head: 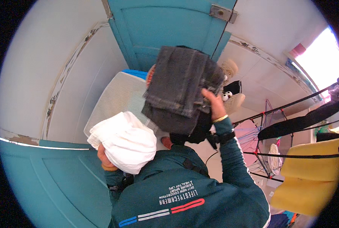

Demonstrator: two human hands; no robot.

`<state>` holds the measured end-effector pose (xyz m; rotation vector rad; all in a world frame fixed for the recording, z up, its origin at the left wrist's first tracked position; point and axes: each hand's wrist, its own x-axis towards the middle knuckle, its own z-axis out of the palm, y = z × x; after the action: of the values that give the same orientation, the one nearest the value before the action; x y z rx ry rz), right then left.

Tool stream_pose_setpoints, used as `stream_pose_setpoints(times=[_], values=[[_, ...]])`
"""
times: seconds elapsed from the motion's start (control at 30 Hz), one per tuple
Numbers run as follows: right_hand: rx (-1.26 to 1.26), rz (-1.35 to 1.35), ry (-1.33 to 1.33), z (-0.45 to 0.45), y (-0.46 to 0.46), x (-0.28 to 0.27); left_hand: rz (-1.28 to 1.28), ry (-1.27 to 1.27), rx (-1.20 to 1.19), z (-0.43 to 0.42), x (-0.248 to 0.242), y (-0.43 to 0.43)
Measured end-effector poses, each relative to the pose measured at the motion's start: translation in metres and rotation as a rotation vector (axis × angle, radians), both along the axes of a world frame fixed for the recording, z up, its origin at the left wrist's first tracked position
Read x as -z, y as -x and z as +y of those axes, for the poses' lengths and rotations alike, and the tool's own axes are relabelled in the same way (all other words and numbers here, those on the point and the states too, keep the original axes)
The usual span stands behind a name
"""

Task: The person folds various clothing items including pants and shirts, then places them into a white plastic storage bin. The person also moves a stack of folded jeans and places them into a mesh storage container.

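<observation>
My left hand (pixel 106 159) holds a bundle of white cloth (pixel 123 142) from its left side, close to my body. In my right hand (pixel 215 104) is a stack of dark grey folded clothes (pixel 178 82), apparently denim, gripped at its right edge. Black fabric (pixel 205 128) hangs beneath that stack. Behind both bundles lies a pale ribbed surface (pixel 115 94), partly covered by them; what it belongs to is hard to tell. A blue edge (pixel 134 73) shows behind it.
A teal door (pixel 169 25) with a metal latch (pixel 222 12) stands ahead. Fluffy slippers (pixel 235 104) with toy eyes lie right of the stack. A black-framed rack (pixel 295 156) on the right carries a yellow cloth (pixel 309 176) and hangers (pixel 246 134). Another teal panel (pixel 52 176) is at left.
</observation>
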<state>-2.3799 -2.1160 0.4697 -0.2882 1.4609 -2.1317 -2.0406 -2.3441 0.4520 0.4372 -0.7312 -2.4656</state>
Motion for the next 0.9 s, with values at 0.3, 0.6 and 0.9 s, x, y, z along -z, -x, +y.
stream_pose_setpoints(times=[0.3,0.6,0.9], values=[[-0.250,0.122,-0.327,0.068,0.165,-0.007,-0.029,0.067,0.023,0.001,0.005,0.005],[-0.278,0.438,-0.852,0.062,0.209,0.037,0.008,-0.090,-0.065,-0.001,0.004,-0.002],[-0.284,0.672,-1.115,0.033,0.159,-0.002,0.013,-0.115,-0.107,-0.011,0.012,0.009]])
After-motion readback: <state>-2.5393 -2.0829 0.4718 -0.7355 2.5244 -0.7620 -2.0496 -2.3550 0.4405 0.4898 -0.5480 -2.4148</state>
